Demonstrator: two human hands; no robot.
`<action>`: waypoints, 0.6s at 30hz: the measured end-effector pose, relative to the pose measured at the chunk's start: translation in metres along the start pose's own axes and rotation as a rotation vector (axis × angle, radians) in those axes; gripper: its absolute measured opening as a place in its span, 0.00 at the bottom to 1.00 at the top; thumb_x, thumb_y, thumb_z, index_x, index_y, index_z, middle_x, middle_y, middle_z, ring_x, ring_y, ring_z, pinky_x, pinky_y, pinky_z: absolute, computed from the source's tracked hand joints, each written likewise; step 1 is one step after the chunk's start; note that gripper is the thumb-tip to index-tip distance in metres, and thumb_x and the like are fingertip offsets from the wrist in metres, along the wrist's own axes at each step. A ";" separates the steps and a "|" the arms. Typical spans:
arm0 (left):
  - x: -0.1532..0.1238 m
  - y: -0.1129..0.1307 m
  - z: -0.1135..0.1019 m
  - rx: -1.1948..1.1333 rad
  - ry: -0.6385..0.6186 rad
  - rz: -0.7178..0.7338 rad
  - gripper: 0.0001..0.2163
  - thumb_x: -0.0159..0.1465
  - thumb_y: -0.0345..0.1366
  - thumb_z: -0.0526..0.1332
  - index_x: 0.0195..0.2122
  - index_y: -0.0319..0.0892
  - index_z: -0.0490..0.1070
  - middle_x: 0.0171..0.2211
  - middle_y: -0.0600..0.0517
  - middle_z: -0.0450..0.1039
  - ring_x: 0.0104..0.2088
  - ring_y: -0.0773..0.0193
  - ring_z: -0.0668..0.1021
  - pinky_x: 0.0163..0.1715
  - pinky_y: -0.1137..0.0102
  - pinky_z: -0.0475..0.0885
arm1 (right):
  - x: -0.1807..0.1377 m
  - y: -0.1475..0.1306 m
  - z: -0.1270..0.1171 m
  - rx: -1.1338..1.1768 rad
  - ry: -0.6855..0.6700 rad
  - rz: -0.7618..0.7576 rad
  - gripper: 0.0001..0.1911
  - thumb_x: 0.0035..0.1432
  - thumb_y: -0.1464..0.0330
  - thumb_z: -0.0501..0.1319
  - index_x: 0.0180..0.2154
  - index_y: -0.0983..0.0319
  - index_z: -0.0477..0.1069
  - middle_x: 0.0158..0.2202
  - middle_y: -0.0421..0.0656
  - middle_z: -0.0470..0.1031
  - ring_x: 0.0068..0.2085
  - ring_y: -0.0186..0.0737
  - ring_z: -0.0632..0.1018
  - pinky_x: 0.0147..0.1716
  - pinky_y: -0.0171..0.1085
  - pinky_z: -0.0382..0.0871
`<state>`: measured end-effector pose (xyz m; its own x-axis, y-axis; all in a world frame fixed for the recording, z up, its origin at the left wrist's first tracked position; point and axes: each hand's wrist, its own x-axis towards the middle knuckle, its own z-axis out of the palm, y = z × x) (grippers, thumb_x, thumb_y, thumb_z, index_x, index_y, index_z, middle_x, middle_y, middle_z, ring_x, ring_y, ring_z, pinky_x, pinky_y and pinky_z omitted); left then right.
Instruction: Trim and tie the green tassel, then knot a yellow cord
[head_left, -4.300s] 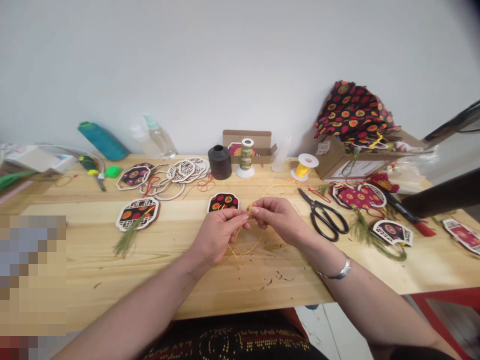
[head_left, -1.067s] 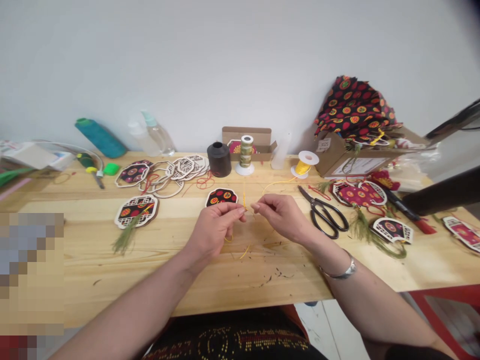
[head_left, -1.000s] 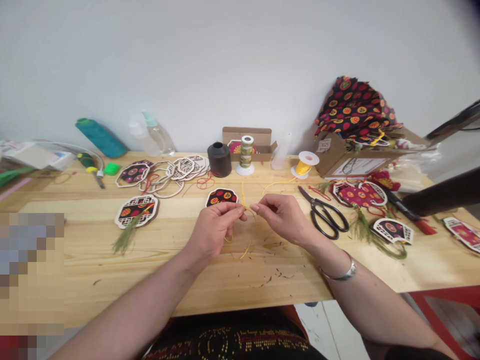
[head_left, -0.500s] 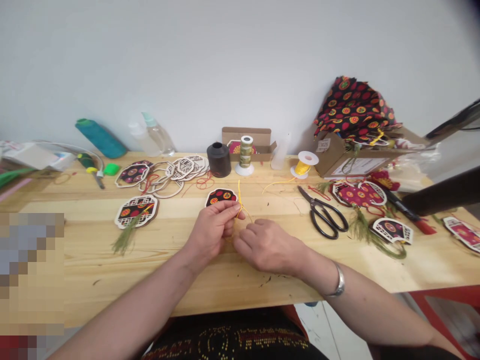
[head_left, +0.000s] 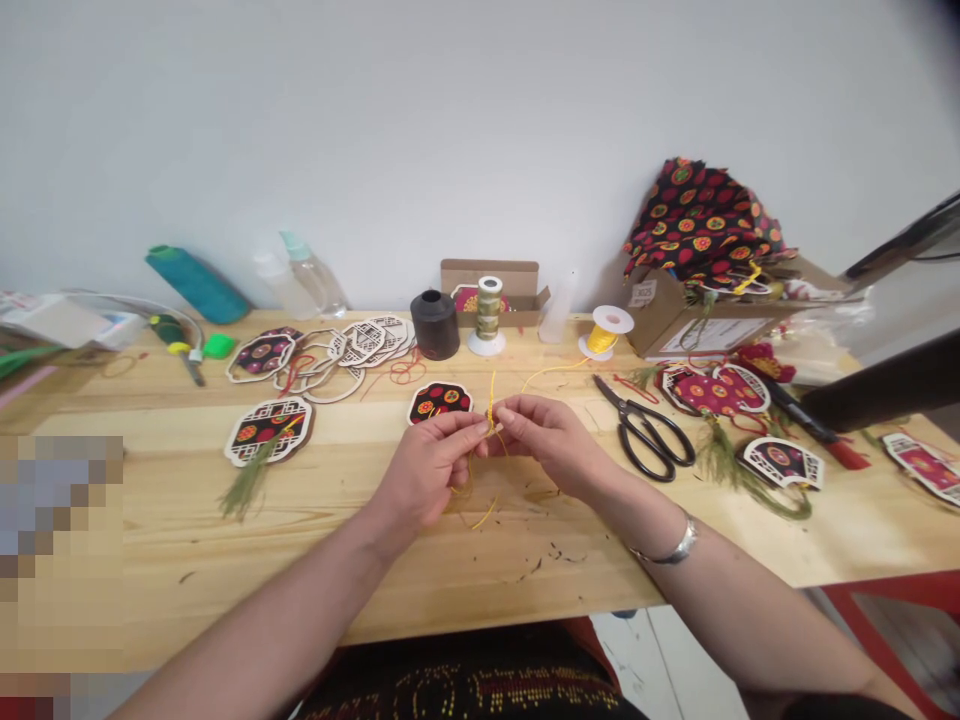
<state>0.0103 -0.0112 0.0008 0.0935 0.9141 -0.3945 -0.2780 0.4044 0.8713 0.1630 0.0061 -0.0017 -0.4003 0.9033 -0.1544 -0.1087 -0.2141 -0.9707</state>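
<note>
Near the middle of the table, my left hand [head_left: 431,462] pinches a yellow cord [head_left: 492,395] between thumb and forefinger. Its upper end stands up above the fingertips, and loose strands hang below. Close against it, my right hand [head_left: 546,438] is closed on the same cord with thumb and fingers; the exact spot of the grip is partly hidden. Just beyond my left hand lies a black patterned ornament [head_left: 439,401] with a pale edge. A pair of black-handled scissors [head_left: 646,430] rests to the right of my right hand.
Along the wall stand a black cone [head_left: 435,325], a thread spool [head_left: 489,312], a yellow cord spool [head_left: 609,330] and a cardboard box [head_left: 690,325] with patterned cloth [head_left: 701,225]. Pale lattice frames [head_left: 367,345] and a tasselled ornament [head_left: 268,430] lie left. A black post [head_left: 885,385] crosses at right.
My right hand has turned and moved up, bringing its fingertips beside my left thumb on the cord. The cord's upright end has shifted slightly right, and loose strands now show below the hands.
</note>
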 end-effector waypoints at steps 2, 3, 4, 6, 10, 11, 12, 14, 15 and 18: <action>0.000 -0.001 -0.001 0.017 -0.020 -0.003 0.09 0.48 0.37 0.68 0.27 0.37 0.75 0.17 0.57 0.65 0.13 0.79 0.59 0.12 0.80 0.49 | -0.001 0.001 0.002 0.050 -0.020 0.022 0.16 0.51 0.57 0.63 0.34 0.64 0.67 0.26 0.40 0.71 0.25 0.30 0.71 0.27 0.34 0.68; 0.000 -0.001 -0.001 0.024 -0.034 -0.003 0.09 0.49 0.37 0.68 0.28 0.37 0.75 0.17 0.57 0.65 0.14 0.79 0.59 0.13 0.80 0.49 | -0.001 0.000 0.003 0.046 -0.001 0.014 0.16 0.50 0.58 0.64 0.33 0.63 0.67 0.25 0.38 0.70 0.22 0.28 0.69 0.23 0.32 0.65; 0.000 -0.001 -0.001 0.030 -0.047 -0.005 0.09 0.49 0.37 0.68 0.28 0.37 0.75 0.17 0.57 0.64 0.14 0.79 0.59 0.13 0.80 0.48 | -0.002 0.000 0.004 0.031 0.030 0.002 0.17 0.48 0.58 0.66 0.32 0.63 0.67 0.25 0.37 0.69 0.20 0.26 0.66 0.20 0.31 0.62; -0.001 -0.001 -0.001 0.039 -0.071 -0.012 0.08 0.49 0.37 0.68 0.27 0.37 0.75 0.16 0.58 0.62 0.15 0.78 0.58 0.13 0.80 0.47 | -0.002 -0.002 0.005 -0.014 0.093 -0.010 0.17 0.44 0.58 0.67 0.29 0.63 0.67 0.23 0.35 0.67 0.20 0.25 0.63 0.18 0.29 0.58; -0.002 0.000 0.000 0.063 -0.105 -0.015 0.08 0.51 0.37 0.67 0.25 0.37 0.74 0.16 0.58 0.61 0.15 0.79 0.57 0.13 0.79 0.46 | -0.001 -0.005 0.002 -0.120 0.149 -0.021 0.17 0.43 0.57 0.67 0.24 0.64 0.66 0.21 0.34 0.63 0.21 0.25 0.61 0.19 0.29 0.55; -0.002 0.000 0.000 0.067 -0.107 -0.012 0.08 0.51 0.37 0.67 0.26 0.37 0.74 0.17 0.58 0.61 0.15 0.79 0.57 0.13 0.79 0.46 | -0.001 -0.006 0.001 -0.146 0.153 -0.025 0.17 0.44 0.57 0.67 0.23 0.63 0.66 0.20 0.34 0.63 0.20 0.25 0.61 0.19 0.30 0.54; -0.002 0.000 0.000 0.071 -0.107 -0.009 0.08 0.51 0.37 0.67 0.26 0.38 0.74 0.17 0.58 0.61 0.15 0.79 0.57 0.13 0.79 0.46 | -0.001 -0.007 0.000 -0.169 0.158 -0.030 0.17 0.44 0.57 0.66 0.23 0.63 0.66 0.20 0.34 0.62 0.20 0.26 0.60 0.19 0.30 0.53; -0.002 -0.001 0.001 0.079 -0.103 -0.006 0.08 0.51 0.37 0.67 0.26 0.38 0.75 0.17 0.58 0.61 0.15 0.79 0.57 0.13 0.79 0.46 | -0.001 -0.008 -0.001 -0.210 0.162 -0.045 0.17 0.45 0.56 0.66 0.23 0.63 0.65 0.19 0.34 0.61 0.20 0.26 0.60 0.19 0.31 0.53; -0.002 -0.001 0.001 0.083 -0.101 -0.007 0.08 0.51 0.37 0.67 0.27 0.38 0.75 0.17 0.58 0.62 0.14 0.79 0.57 0.13 0.79 0.46 | -0.001 -0.008 -0.002 -0.223 0.164 -0.053 0.17 0.45 0.56 0.65 0.22 0.63 0.65 0.19 0.34 0.61 0.20 0.26 0.59 0.19 0.31 0.52; -0.002 -0.001 0.000 0.096 -0.097 -0.016 0.08 0.51 0.37 0.67 0.26 0.38 0.75 0.17 0.58 0.62 0.14 0.79 0.57 0.13 0.78 0.46 | -0.001 -0.007 -0.002 -0.247 0.161 -0.070 0.16 0.46 0.58 0.64 0.22 0.62 0.65 0.19 0.34 0.61 0.21 0.27 0.60 0.19 0.31 0.52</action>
<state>0.0109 -0.0132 0.0008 0.1902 0.9041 -0.3826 -0.1838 0.4156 0.8908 0.1659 0.0076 0.0051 -0.2483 0.9641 -0.0935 0.1019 -0.0700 -0.9923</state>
